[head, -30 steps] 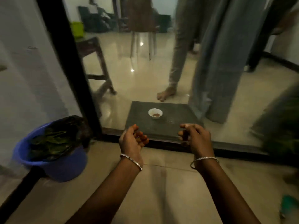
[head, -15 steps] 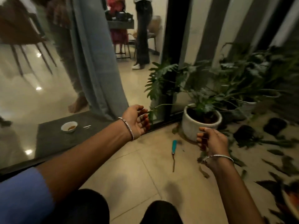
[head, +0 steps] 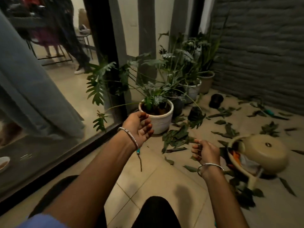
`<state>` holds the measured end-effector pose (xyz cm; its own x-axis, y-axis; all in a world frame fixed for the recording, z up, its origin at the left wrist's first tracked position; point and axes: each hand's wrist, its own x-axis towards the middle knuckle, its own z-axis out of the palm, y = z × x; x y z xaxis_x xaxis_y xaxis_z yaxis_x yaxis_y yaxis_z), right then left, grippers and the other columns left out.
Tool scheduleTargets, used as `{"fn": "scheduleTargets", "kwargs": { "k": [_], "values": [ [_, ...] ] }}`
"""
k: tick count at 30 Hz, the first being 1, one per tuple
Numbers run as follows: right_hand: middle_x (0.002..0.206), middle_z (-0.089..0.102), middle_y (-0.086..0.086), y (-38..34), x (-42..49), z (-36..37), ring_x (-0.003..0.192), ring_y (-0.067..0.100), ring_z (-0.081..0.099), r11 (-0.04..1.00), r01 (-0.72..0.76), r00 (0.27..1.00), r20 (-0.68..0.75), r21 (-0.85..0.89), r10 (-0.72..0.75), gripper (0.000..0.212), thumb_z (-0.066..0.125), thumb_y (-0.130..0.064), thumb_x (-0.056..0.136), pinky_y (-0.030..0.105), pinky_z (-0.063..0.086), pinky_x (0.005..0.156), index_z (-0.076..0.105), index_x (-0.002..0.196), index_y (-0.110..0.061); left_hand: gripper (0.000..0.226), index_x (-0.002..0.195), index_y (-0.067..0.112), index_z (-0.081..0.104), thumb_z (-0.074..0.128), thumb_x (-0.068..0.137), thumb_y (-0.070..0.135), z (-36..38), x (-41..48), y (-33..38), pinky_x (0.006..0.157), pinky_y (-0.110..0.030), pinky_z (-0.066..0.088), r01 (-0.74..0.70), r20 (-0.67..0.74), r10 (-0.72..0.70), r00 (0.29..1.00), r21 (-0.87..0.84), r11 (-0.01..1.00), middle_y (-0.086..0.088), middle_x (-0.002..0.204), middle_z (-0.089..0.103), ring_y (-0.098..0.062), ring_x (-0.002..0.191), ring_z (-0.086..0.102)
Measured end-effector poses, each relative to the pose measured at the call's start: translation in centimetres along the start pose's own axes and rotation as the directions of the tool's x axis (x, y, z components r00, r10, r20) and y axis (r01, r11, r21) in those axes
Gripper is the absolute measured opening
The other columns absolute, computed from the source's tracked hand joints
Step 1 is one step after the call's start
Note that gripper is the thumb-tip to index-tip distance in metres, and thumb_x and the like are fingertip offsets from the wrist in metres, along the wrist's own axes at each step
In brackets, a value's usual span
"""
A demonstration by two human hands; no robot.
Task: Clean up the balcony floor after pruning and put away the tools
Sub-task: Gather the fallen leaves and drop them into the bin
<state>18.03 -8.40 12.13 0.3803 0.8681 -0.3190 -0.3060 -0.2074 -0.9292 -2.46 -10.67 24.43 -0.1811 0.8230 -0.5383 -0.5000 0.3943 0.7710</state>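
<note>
Cut green leaves (head: 176, 137) lie scattered over the tiled balcony floor, thickest between the white plant pot (head: 158, 120) and the right wall. A small tool with a teal handle (head: 139, 155) lies on the tiles, partly hidden under my left wrist. A second teal tool (head: 269, 112) lies among leaves at the far right. My left hand (head: 139, 127) hovers palm up with relaxed fingers and holds nothing. Above the leaves, my right hand (head: 205, 152) has loosely curled fingers and nothing visible in it.
A beige round container (head: 264, 155) lies tipped on its side at the right, with colourful items inside. Several potted plants line the corner, and two small black pots (head: 215, 100) lie on the floor. A glass door (head: 49, 112) runs along the left; a grey brick wall (head: 263, 55) closes the right.
The view has swung right, from the glass door and blue bucket to the plants and leaf-strewn floor. Both hands stayed raised and empty.
</note>
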Motion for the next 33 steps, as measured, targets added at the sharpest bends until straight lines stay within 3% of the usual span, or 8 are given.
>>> {"fn": "scheduleTargets", "kwargs": {
  "k": [4,8,12,19,23,26,28,33],
  "values": [
    [0.063,0.058,0.007,1.6,0.7,-0.6,0.051,0.015,0.05,0.999,-0.024,0.996,-0.082,-0.043,0.021,0.02,0.048,-0.009,0.096,0.02,0.038,0.041,0.066,0.09,-0.004,0.026,0.071,0.021,0.047,0.041,0.095,0.023,0.7,6.0,0.2,0.057,-0.024,0.033,0.055,-0.132,-0.059,0.99,-0.034,0.998,0.004,0.063,0.043,-0.012,0.054,0.036],
    [0.062,0.061,0.006,2.1,3.7,-0.4,0.052,0.017,0.053,0.997,-0.032,0.982,-0.189,-0.068,0.019,0.02,0.049,-0.01,0.096,0.023,0.041,0.047,0.067,0.089,-0.005,0.027,0.071,0.018,0.046,0.042,0.097,0.022,4.4,9.7,1.5,0.057,-0.025,0.035,0.089,0.041,-0.086,0.996,-0.1,0.991,0.002,0.065,0.042,-0.013,0.056,0.039],
    [0.068,0.062,0.011,2.7,6.5,2.1,0.058,0.021,0.054,0.993,-0.02,0.97,-0.243,-0.113,-0.008,0.02,0.05,-0.009,0.095,0.027,0.043,0.052,0.069,0.088,-0.005,0.026,0.07,0.017,0.047,0.044,0.096,0.019,5.7,13.1,0.0,0.059,-0.026,0.035,0.286,0.188,-0.263,0.946,-0.107,0.952,0.001,0.065,0.045,-0.014,0.058,0.041],
    [0.064,0.062,0.013,10.1,13.3,10.8,0.053,0.024,0.054,0.93,-0.005,0.993,-0.109,-0.366,-0.038,0.021,0.052,-0.005,0.094,0.028,0.042,0.052,0.07,0.084,-0.002,0.021,0.076,0.02,0.045,0.04,0.097,0.022,2.5,22.0,3.2,0.057,-0.026,0.034,0.207,0.002,-0.212,0.977,-0.217,0.954,0.002,0.068,0.044,-0.013,0.059,0.04],
    [0.059,0.065,0.002,16.8,17.6,17.2,0.057,0.018,0.062,0.779,0.097,0.989,0.147,-0.619,-0.006,0.02,0.063,-0.011,0.09,0.035,0.055,0.06,0.07,0.071,-0.015,0.02,0.079,0.02,0.052,0.044,0.097,0.025,-1.1,25.3,5.1,0.058,-0.025,0.038,0.203,-0.016,-0.205,0.979,-0.082,0.976,0.002,0.069,0.05,-0.014,0.06,0.045],
    [0.072,0.069,-0.003,21.1,20.7,21.6,0.076,0.02,0.067,0.568,0.282,0.923,0.379,-0.773,0.058,0.017,0.065,-0.02,0.088,0.036,0.055,0.076,0.063,0.072,-0.026,0.022,0.081,0.018,0.059,0.046,0.097,0.027,-4.3,27.3,5.9,0.058,-0.027,0.04,0.202,0.021,-0.201,0.979,-0.033,0.979,0.002,0.068,0.057,-0.013,0.06,0.049],
    [0.096,0.072,0.004,22.8,21.9,24.7,0.096,0.025,0.067,0.454,0.35,0.89,0.442,-0.819,0.112,0.006,0.064,-0.026,0.088,0.027,0.05,0.079,0.067,0.093,-0.024,0.023,0.085,0.017,0.062,0.047,0.098,0.028,-6.3,28.7,5.5,0.063,-0.03,0.044,0.18,-0.052,-0.184,0.982,-0.07,0.981,0.0,0.073,0.06,-0.014,0.064,0.052],
    [0.143,0.05,0.007,26.1,25.5,31.1,0.127,0.029,0.048,0.298,0.46,0.842,0.518,-0.836,0.151,0.042,0.055,-0.034,0.096,0.032,0.04,0.106,0.049,0.137,-0.029,0.021,0.092,0.014,0.065,0.048,0.098,0.024,-11.6,31.4,3.6,0.073,-0.036,0.05,0.143,-0.16,-0.193,0.968,-0.277,0.95,-0.004,0.085,0.063,-0.019,0.078,0.059]
  ]
}}
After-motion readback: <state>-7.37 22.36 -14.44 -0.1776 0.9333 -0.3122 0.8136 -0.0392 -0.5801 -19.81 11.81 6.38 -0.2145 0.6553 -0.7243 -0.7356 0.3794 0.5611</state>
